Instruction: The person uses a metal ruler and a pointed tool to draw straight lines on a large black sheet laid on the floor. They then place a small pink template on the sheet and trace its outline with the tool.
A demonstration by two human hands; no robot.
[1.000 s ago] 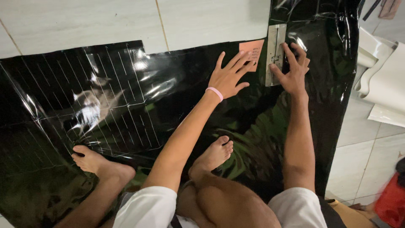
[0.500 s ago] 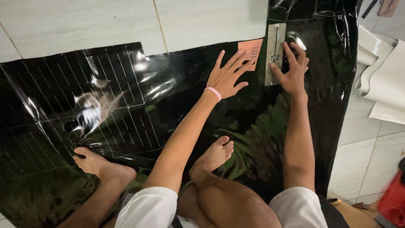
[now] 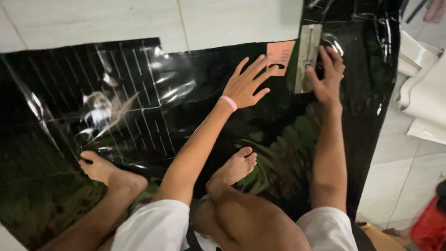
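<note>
White sleeves, pink wristband, bare feet

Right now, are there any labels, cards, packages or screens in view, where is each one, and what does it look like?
Card or label: lying on the black glossy sheet at the fingertips of the left hand; small, roughly rectangular, salmon pink with a notch in its lower edge.
Metal ruler: just right of the card, under the fingers of the right hand; long, narrow, grey strip with fine markings.
No packages or screens show.
</note>
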